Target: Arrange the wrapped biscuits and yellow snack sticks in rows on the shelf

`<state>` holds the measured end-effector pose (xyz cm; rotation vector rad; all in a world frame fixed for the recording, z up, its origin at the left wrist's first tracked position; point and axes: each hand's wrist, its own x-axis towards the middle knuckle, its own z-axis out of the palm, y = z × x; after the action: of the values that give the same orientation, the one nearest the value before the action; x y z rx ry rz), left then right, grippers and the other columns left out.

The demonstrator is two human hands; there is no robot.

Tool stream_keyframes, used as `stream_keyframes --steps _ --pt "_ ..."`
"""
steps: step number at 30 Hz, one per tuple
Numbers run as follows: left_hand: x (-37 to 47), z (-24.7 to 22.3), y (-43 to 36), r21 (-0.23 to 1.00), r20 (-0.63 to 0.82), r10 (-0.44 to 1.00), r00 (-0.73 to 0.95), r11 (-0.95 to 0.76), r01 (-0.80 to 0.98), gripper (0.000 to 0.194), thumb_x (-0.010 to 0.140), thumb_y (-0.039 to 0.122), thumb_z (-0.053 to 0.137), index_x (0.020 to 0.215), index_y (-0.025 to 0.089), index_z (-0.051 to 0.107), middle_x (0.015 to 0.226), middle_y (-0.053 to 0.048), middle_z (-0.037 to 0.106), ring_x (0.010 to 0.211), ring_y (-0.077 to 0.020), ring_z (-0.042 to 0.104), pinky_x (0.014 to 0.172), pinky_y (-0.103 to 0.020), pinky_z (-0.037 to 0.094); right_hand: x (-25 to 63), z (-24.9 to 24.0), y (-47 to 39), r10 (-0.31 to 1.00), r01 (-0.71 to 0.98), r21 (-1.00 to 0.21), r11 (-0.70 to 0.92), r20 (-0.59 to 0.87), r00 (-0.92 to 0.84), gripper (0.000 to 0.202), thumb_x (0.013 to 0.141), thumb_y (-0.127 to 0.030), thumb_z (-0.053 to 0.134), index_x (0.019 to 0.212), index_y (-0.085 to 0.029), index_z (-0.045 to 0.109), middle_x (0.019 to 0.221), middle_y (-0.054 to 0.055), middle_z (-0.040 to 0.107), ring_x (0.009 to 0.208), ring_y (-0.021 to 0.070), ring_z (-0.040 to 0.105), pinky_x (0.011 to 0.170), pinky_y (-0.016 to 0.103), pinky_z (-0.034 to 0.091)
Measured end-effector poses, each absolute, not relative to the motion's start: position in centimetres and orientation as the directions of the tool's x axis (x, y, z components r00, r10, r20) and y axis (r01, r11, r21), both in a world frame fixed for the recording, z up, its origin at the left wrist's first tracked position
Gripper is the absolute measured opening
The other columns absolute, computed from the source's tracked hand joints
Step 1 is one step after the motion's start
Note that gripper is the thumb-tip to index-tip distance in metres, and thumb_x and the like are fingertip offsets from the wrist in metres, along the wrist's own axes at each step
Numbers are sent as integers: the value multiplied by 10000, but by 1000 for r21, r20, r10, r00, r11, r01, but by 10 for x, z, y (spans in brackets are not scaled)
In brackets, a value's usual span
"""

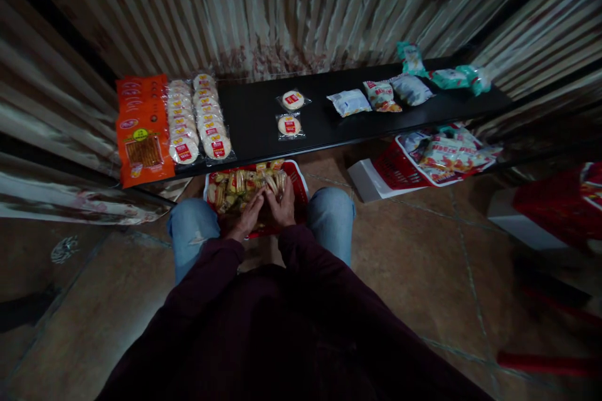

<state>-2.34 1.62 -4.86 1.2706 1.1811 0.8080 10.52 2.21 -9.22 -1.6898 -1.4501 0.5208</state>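
The wrapped biscuits are at the fingertips of the right hand, over the right side of the red basket. They look upright, flat faces sideways; their long axis is unclear. The left hand points forward, fingertips close to the right's. Whether either hand grips, I cannot tell.

My head view dim overall, cool bluish cast. Faint light patch on floor at lower left; source out of frame. Deep shadow swallowing sleeves and torso. Small glints on clear wrappers. Wide-angle bending toward edges, curtain folds fanning outward. Right edge soft, murky.
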Motion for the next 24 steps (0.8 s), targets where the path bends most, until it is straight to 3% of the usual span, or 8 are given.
stream_keyframes --steps 3,6,9,12,16,19,24 --pt "-30 -51 12 947 -322 924 204 314 73 583 928 588 233 1352 283 490 1470 -51 437 1370 -235 374 1086 -478 353 98 -95 20 962 682 -732 18 198 188 877 799 -507 559 1479 -117 166 1531 207 231 1422 327 196 1104 547 260" --pt "-38 -54 13 936 -352 931 96 348 60 532 951 500 252 1304 220 535 1314 -120 585 1237 -241 525 989 -463 448 97 -100 19 966 720 -694 -7 182 185 807 782 -423 560 1446 -97 238 1507 224 249 1405 342 215 1085 554 281" --pt "-53 -54 17 922 -187 956 -227 250 294 336 884 297 446 1143 188 629 1151 -95 651 1142 -222 568 1028 -428 425 101 -105 20 957 718 -696 3 209 199 706 775 -327 513 1416 -126 294 1469 194 319 1369 322 282 1073 538 310" --pt "-69 -54 20 814 48 881 -471 239 530 348 766 125 505 1084 183 633 1257 -103 555 1238 -240 479 1106 -416 343 103 -107 21 948 710 -704 14 235 214 660 757 -293 497 1379 -135 343 1443 179 351 1354 316 300 1070 536 315" --pt "-77 -56 22 695 117 854 -508 295 656 475 698 56 527 1168 118 561 1451 -185 346 1349 -336 328 1123 -495 276 101 -106 20 950 706 -706 43 249 190 620 742 -291 510 1334 -150 393 1430 173 370 1345 318 309 1066 548 316" --pt "-80 -61 24 648 103 887 -450 283 707 550 706 33 496 1254 81 483 1377 -221 430 1349 -354 312 1110 -528 255 100 -104 19 951 705 -705 75 264 163 634 732 -281 519 1337 -147 390 1425 170 381 1340 313 320 1068 538 322" --pt "-91 -69 26 648 70 894 -444 297 702 556 767 100 489 1320 111 430 1202 -192 547 1203 -316 471 1026 -503 353 96 -99 17 955 705 -705 75 255 153 741 708 -273 530 1396 -101 317 1407 183 396 1327 311 333 1085 512 315"
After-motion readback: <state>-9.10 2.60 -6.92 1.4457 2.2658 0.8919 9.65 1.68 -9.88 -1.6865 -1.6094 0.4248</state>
